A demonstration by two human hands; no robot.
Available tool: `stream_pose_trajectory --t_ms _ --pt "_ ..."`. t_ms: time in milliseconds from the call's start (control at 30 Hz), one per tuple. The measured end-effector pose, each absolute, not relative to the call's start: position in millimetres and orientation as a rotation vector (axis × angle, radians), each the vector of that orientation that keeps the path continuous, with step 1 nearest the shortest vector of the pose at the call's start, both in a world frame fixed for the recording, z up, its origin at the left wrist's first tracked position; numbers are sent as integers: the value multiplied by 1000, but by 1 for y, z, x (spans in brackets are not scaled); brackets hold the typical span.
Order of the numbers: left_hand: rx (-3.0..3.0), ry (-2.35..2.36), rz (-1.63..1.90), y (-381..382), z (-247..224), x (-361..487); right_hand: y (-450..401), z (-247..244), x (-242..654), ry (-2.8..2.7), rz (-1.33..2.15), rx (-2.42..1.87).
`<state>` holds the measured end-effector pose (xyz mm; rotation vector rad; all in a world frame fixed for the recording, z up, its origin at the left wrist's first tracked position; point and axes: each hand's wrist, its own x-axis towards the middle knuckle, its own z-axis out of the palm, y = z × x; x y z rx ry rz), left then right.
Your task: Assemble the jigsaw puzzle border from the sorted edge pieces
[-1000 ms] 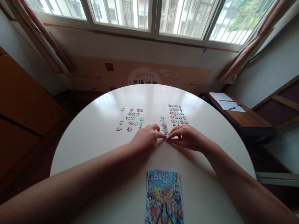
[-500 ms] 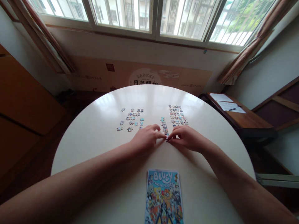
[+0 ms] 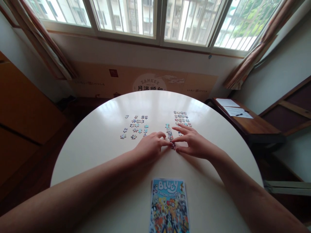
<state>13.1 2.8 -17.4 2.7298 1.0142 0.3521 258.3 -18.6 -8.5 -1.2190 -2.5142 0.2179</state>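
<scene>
A narrow strip of joined jigsaw pieces (image 3: 169,132) runs toward me on the white round table. My left hand (image 3: 151,144) lies at the strip's left side, a fingertip touching its near end; the fingers are apart and nothing shows in them. On the other side, my right hand (image 3: 194,141) has its fingers spread, the tips at or just over the strip's near end. Rows of loose jigsaw pieces (image 3: 180,115) stand beyond my right hand, partly covered by its fingers. More scattered pieces (image 3: 137,121) lie beyond my left hand.
A colourful Bluey picture sheet (image 3: 169,207) lies on the near part of the white table (image 3: 109,191). At the right stands a wooden side table (image 3: 255,124) with papers (image 3: 236,112) and a pen (image 3: 239,114). A cardboard panel (image 3: 121,84) and windows are behind.
My right hand has opened from a pinch at the strip's near end, its fingers now spread. My left hand stays by the strip. The camera view has shifted slightly.
</scene>
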Motion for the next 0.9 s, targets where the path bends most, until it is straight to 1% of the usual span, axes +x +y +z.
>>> stream_pose_trajectory --t_ms 600,800,900 --pt "2773 1046 343 2 -20 13 -21 -13 248 -2431 176 -1300" --pt "2752 1061 380 1 -21 12 -19 -10 255 -2396 189 -1270" --pt "2724 1066 392 2 -19 12 -17 -9 261 -2360 160 -1321"
